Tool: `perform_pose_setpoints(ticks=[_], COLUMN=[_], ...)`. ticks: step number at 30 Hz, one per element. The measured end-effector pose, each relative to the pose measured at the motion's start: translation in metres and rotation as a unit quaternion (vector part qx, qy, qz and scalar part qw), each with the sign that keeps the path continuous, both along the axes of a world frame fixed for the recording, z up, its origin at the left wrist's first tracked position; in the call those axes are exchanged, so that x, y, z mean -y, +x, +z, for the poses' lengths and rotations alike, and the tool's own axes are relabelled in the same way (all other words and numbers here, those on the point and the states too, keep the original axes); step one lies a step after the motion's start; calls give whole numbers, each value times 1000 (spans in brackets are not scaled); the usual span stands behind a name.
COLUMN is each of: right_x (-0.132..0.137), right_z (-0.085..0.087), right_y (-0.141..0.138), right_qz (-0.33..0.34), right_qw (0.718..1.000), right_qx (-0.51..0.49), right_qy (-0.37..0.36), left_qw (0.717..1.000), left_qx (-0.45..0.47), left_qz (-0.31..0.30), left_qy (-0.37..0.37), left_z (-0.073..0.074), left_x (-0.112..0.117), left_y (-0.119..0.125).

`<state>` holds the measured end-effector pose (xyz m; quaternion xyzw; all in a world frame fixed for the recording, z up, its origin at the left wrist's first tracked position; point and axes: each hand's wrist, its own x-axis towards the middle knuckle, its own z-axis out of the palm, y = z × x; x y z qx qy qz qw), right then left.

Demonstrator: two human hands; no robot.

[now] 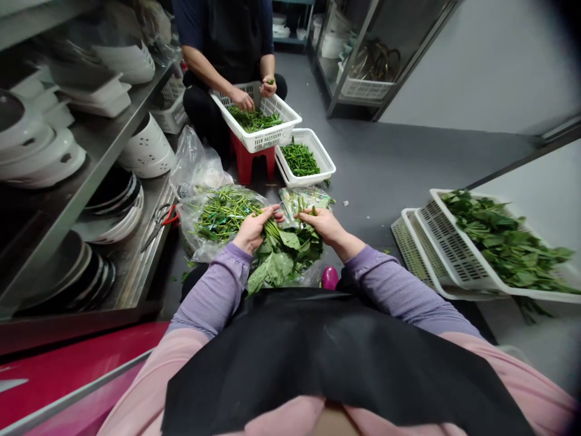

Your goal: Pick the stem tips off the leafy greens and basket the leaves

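- Nearest, just beyond the black apron (318,351), I see the leafy greens (275,266), my landmark; their leaves spread toward me, and their stems run away and slightly left.
- My left hand (254,230) is the nearer one, at the stem end of the greens; its fingers close over the stems, tips pointing right.
- My right hand (327,225) sits just right of that stem end; its fingers pinch a short stem (313,211); I cannot tell whether this joins the greens.
- Left of the greens lie tangled stems (222,212) in clear plastic; my left palm is turned away, and leaves cover whatever is underneath.
- Well beyond the greens, a co-worker's hands (244,99) work over a white basket (272,140) on a red stool (245,163); the co-worker's head is cut off.
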<state>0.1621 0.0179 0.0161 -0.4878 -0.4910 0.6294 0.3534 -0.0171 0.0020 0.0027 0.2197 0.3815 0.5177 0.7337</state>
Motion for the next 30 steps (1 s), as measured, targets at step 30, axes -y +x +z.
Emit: perform_pose_setpoints(ticks=[30], right_x=[18], right_z=[2], right_y=[9], right_qz=[236], right_qw=[965], right_qx=[27], right_qy=[-112], left_qw=[856], left_qx=[-430], left_qz=[-65], left_qy=[278], left_z=[-4], left_x=[12], left_y=[8])
